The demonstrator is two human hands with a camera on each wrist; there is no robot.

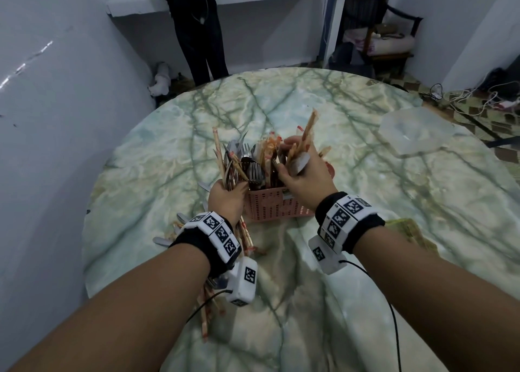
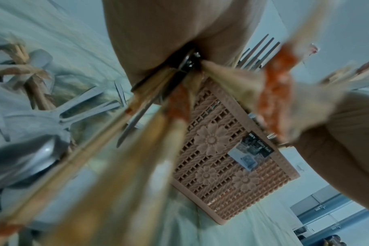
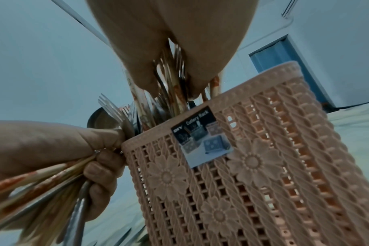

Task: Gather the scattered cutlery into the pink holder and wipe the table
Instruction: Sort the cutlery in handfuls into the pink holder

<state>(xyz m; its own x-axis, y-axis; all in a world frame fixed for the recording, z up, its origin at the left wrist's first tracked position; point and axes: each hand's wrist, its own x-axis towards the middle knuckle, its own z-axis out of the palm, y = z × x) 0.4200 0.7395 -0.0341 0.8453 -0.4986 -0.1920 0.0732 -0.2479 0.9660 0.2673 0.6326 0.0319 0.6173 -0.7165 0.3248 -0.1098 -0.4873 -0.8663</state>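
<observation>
Left hand gripping cutlery bundle, right hand clutching chopsticks over pink holder

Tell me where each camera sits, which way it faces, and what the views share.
Head: on the head, looking down at the table; both forearms, left hand and right hand show.
Left wrist: under the left hand, looking along its bundle at the holder.
Right wrist: under the right hand, facing the holder; the left hand shows too.
Shared: all three show the holder.
</observation>
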